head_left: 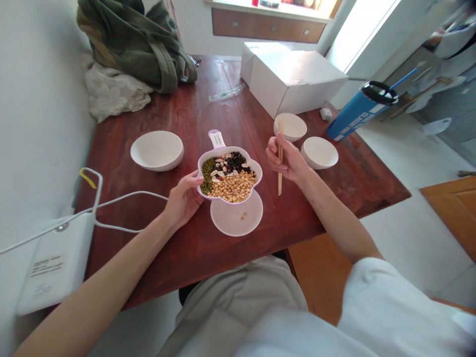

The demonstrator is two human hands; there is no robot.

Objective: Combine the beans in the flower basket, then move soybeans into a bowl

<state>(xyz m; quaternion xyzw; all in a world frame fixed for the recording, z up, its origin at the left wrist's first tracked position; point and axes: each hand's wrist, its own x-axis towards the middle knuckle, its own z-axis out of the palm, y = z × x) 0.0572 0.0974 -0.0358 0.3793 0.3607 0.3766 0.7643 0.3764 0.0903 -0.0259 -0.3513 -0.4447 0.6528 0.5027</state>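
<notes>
My left hand [185, 199] grips the left rim of a lilac flower-shaped dish [259, 174] with a short handle. In it lie green beans [207, 174], black beans [237, 161], yellow soybeans [235, 187] and some pale, elongated seeds or nuts. Just below the dish, and partly covered by it, a white bowl [237, 223] has a few soybeans at its bottom. To the right, my right hand [285, 157] is closed around a pair of wooden chopsticks [280, 184], their tips pointing down over the table with nothing between them.
White bowls stand at the left [156, 151], the back right [290, 127] and the right [320, 152]. Behind are a white box [290, 79] and a blue tumbler [360, 111] with a straw. A green bag [137, 44] sits back left; a white cable [126, 196] crosses the left side.
</notes>
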